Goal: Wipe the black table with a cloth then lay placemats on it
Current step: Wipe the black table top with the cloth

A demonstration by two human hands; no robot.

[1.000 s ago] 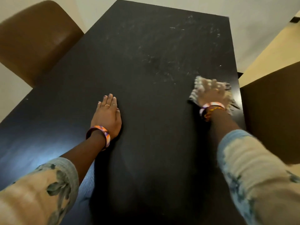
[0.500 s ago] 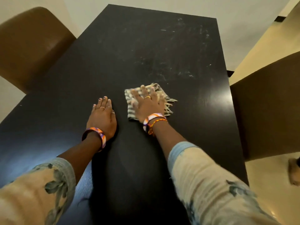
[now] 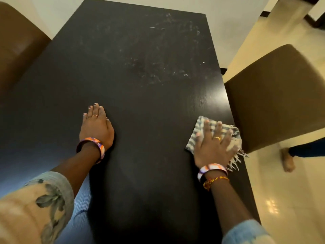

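Head view: the cloth (image 3: 199,131) lies flat on the black table (image 3: 140,95) at about four o'clock from the table's middle, right at the right-hand edge, with its fringe hanging just over that edge. The right hand (image 3: 213,147) presses down on it, palm flat, fingers (image 3: 219,127) spread apart over the striped weave; it is not pinching the cloth, only pinning it by pressure. The left hand (image 3: 96,128) rests flat on the bare tabletop at about seven o'clock from the middle, fingers together, holding nothing and likely bracing the body.

The cloth looks thin, soft and light, a limp woven piece with loose fringe. It should slide easily on the smooth dark surface and bunch up if pushed from one corner, so a broad flat palm over its centre seems the best hold, with the fringe trailing behind the stroke.

Pale smears (image 3: 158,67) show on the tabletop at about one o'clock from the middle, well apart from the cloth, so wiping seems unfinished. No placemats are in sight. A brown chair (image 3: 274,95) stands just beside the right edge at three o'clock, another chair (image 3: 19,50) at ten o'clock. A person's foot (image 3: 287,161) shows on the floor beyond the right chair.
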